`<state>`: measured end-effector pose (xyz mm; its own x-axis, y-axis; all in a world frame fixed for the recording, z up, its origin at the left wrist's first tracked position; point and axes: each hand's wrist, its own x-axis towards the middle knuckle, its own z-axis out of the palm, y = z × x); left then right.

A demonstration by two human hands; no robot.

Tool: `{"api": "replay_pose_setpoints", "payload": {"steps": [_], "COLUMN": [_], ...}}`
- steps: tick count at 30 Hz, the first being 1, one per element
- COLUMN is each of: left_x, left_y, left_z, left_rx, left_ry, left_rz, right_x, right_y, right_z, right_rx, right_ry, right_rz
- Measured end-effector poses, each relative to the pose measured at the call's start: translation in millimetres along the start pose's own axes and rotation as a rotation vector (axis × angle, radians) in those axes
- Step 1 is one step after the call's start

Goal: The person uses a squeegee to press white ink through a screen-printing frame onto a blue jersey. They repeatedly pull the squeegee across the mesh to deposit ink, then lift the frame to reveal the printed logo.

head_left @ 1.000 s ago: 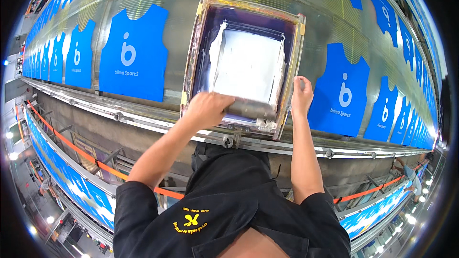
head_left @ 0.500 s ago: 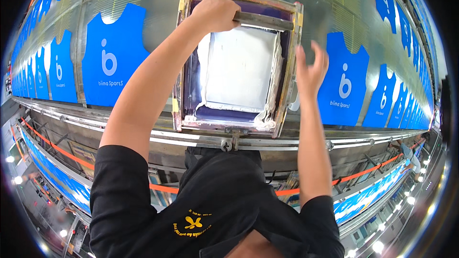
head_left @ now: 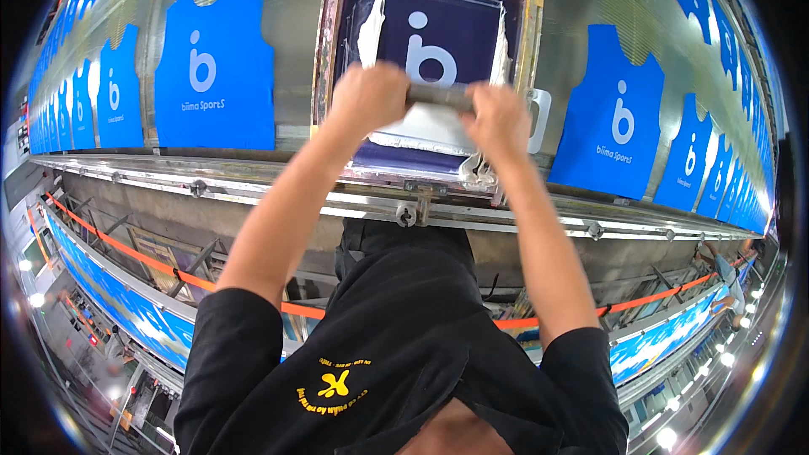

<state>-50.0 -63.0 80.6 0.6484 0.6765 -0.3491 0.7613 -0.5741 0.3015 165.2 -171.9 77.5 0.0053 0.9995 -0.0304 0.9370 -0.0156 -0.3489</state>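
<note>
A metal rail (head_left: 330, 201) runs along the near edge of the surface (head_left: 297, 50). Just beyond it sits a screen frame (head_left: 533, 29), white ink (head_left: 417, 131) pooled in its near half. Behind that pool, the left hand (head_left: 371, 99) and right hand (head_left: 500, 122) both grip a squeegee (head_left: 441, 96) inside the frame. Blue panels (head_left: 215, 84) lie on either side, others toward the far right corner.

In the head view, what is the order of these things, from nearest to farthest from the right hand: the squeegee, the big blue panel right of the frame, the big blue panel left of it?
1. Squeegee: gripped by the right hand.
2. Right blue panel: beyond the frame's right side.
3. Left blue panel: across the frame.
</note>
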Motion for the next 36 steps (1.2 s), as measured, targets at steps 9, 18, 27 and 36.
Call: {"api": "replay_pose_setpoints", "payload": {"steps": [9,18,27,36], "left_x": [-128,-56,145,-24], "left_y": [21,15,-30,7], "left_z": [84,0,-80,-1], "left_rx": [-0.07,-0.05,0.063,-0.052], "left_ry": [0.191,-0.264,0.058,0.148], "left_rz": [0.101,0.017,0.047,0.043], "right_x": [-118,-62,149,-18], "right_y": [-39,-3,64,5], "right_z": [34,-12,-42,-5], "right_rx": [0.137,0.128,0.045,0.047], "right_ry": [0.011,-0.039,-0.054,0.098], "right_rz": [-0.05,-0.142,0.181,-0.086]}}
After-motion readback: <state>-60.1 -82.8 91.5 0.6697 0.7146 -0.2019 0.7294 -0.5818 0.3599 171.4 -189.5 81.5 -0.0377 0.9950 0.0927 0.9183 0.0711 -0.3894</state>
